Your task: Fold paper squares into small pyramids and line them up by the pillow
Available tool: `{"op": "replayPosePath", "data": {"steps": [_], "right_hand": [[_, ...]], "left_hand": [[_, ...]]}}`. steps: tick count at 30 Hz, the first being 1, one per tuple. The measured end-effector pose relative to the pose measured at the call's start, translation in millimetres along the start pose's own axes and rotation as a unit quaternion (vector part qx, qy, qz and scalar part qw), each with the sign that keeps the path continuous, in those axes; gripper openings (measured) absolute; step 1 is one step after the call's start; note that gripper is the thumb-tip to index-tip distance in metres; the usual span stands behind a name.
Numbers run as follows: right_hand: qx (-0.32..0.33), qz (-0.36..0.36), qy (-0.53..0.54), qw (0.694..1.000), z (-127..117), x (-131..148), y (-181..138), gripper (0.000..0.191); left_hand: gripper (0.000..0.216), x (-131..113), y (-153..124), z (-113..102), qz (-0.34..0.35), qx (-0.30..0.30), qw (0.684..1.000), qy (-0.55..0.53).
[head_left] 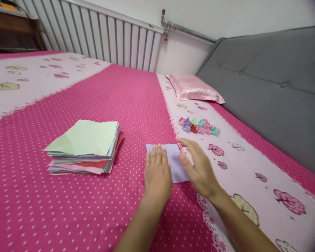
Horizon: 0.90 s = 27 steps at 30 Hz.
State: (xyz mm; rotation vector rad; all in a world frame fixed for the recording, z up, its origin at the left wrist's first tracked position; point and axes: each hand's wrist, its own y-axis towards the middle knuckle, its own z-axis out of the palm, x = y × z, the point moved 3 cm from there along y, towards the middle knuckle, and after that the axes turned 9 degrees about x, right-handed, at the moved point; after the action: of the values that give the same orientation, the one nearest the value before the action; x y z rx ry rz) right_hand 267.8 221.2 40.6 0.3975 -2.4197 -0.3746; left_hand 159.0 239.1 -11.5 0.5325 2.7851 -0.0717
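Note:
A sheet of light purple paper [177, 167] lies on the pink dotted bedspread in front of me. My left hand [158, 171] rests flat on its left part, fingers stretched out and pointing away from me. At the sheet's right edge is my right hand [198, 168], thumb and fingers apart and nothing between them; whether it touches the paper I cannot tell. Off to the left sits a thick stack of coloured paper [85, 138], a pale green sheet on top. Beyond my right hand stand several small folded paper pieces [199, 126] in purple, pink, red, green and blue.
The bedspread [131, 94] has pink dotted and pale tree-printed bands. A pink satin pillow [196, 87] lies at the far right, against a grey padded headboard [267, 77]. A white radiator [107, 35] and a pipe [189, 29] run along the wall behind.

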Motion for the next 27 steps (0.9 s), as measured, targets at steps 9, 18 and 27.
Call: {"op": "replayPosePath", "data": {"steps": [9,18,27], "right_hand": [[0.262,-0.023,0.096,0.96,88,-30,6,0.058],[0.249,0.039,-0.009,0.968,87,-48,8,0.058],[0.194,0.096,-0.143,0.966,82,-66,4,0.058]], "left_hand": [[0.068,6,2,19,-0.039,0.079,0.994,0.059],[0.062,12,2,23,-0.033,0.064,0.996,0.044],[0.055,25,7,22,-0.08,0.028,0.995,0.043]]}}
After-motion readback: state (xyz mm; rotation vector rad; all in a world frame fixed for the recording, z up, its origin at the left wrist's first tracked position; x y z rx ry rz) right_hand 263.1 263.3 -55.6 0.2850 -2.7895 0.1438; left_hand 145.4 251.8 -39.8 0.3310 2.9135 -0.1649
